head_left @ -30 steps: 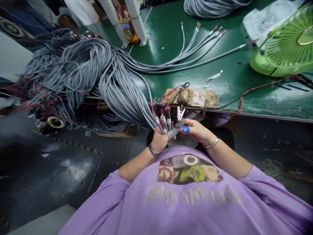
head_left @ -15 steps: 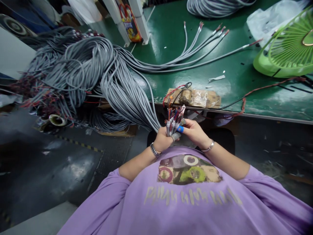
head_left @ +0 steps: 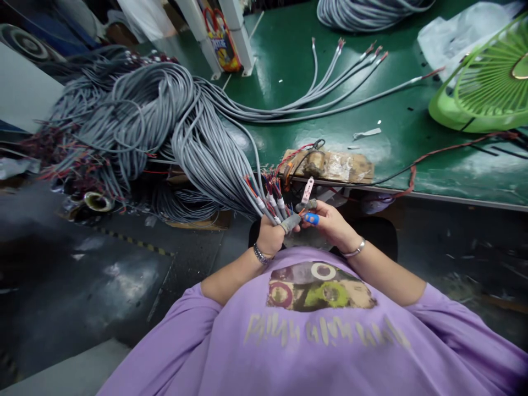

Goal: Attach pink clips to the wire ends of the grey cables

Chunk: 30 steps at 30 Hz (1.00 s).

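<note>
I have the left hand (head_left: 270,236) gripping grey cable ends (head_left: 270,203), the right hand (head_left: 335,225) holding a pink clip (head_left: 307,190). A green fan (head_left: 490,88) stands right on the table (head_left: 396,110).

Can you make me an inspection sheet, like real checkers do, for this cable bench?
Surface: glossy green workbench, worn wooden block at its near edge.
Job's things: gray cable ends with exposed colored wires; small pink clip.
Clutter: white scrap strip; translucent plastic bag beside the green fan.
Hands: left hand grips the gray cable ends; right hand pinches the pink clip.
Cables: big pile of gray cables at left, hanging over the edge; reddish cord at right crosses it.
Surroundings: dark floor with black-and-yellow stripe.
</note>
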Tool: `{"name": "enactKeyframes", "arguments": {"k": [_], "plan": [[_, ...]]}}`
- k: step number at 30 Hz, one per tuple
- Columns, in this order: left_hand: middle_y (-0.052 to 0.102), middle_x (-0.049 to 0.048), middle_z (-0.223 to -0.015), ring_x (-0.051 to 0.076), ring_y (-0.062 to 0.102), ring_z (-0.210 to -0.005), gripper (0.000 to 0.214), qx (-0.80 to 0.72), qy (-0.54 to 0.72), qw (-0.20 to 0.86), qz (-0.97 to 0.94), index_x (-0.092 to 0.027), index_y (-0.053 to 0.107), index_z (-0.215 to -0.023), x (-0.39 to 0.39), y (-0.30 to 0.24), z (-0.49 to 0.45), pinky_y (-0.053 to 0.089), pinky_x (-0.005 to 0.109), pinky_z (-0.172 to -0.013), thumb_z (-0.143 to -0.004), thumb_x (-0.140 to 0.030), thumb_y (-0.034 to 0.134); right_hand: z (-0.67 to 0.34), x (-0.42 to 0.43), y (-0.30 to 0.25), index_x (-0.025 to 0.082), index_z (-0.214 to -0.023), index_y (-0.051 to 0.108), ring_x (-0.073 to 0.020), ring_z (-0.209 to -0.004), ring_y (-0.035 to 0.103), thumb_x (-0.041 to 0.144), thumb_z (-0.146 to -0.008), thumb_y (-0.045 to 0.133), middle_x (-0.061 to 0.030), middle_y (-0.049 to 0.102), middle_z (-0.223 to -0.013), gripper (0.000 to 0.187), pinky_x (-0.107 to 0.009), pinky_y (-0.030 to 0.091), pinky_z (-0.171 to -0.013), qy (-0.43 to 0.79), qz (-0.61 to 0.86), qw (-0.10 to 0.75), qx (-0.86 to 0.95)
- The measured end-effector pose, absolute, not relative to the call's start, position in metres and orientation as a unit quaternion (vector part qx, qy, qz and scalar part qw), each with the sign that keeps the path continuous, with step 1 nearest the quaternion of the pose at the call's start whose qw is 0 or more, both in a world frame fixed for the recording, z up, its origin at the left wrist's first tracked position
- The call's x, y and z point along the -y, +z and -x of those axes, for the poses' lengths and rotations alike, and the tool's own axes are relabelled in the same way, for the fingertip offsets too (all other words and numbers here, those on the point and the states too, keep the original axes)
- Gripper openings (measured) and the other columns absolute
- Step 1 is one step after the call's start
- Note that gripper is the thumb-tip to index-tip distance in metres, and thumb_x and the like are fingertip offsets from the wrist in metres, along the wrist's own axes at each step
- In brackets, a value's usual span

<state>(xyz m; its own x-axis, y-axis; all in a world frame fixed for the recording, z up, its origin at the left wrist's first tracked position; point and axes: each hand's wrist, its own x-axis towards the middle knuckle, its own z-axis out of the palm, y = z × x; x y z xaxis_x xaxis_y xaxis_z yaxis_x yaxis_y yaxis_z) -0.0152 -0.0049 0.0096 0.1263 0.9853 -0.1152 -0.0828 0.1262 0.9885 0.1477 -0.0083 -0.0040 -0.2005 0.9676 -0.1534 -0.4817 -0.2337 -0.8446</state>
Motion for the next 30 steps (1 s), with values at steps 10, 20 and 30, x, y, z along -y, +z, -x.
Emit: {"name": "enactKeyframes", "arguments": {"k": [10,20,30], "plan": [[0.065,-0.0002,-0.057,0.011,0.058,-0.048,0.024,-0.465,0.422,0.591,-0.506,-0.015,0.07,-0.068,0.007,0.019,0.013,0.045,0.022,-0.047,-0.064,-0.035,0.082,-0.134,0.006,0.014,0.018,-0.077,0.061,-0.0112,-0.051,0.056,0.046,-0.071,0.078,0.0018,0.062,-0.064,0.034,-0.027,0.045,-0.053,0.654,0.383,0.506,0.411],[0.065,-0.0004,-0.055,0.012,0.059,-0.048,0.027,-0.484,0.48,0.586,-0.438,-0.016,0.066,-0.068,0.005,0.006,0.012,0.048,0.025,-0.051,-0.068,-0.039,0.078,-0.136,0.007,0.006,0.017,-0.079,0.065,-0.0093,-0.057,0.052,0.04,-0.069,0.08,0.0028,0.06,-0.066,0.029,-0.024,0.045,-0.057,0.65,0.406,0.534,0.357],[0.064,0.0006,-0.053,0.01,0.055,-0.045,0.024,-0.471,0.45,0.605,-0.457,-0.015,0.065,-0.063,0.003,0.014,0.01,0.041,0.023,-0.047,-0.068,-0.034,0.078,-0.154,-0.021,-0.007,0.018,-0.082,0.064,-0.0094,-0.057,0.052,0.058,-0.07,0.075,-0.0005,0.063,-0.072,0.044,-0.023,0.046,-0.052,0.783,0.32,0.481,0.229]]}}
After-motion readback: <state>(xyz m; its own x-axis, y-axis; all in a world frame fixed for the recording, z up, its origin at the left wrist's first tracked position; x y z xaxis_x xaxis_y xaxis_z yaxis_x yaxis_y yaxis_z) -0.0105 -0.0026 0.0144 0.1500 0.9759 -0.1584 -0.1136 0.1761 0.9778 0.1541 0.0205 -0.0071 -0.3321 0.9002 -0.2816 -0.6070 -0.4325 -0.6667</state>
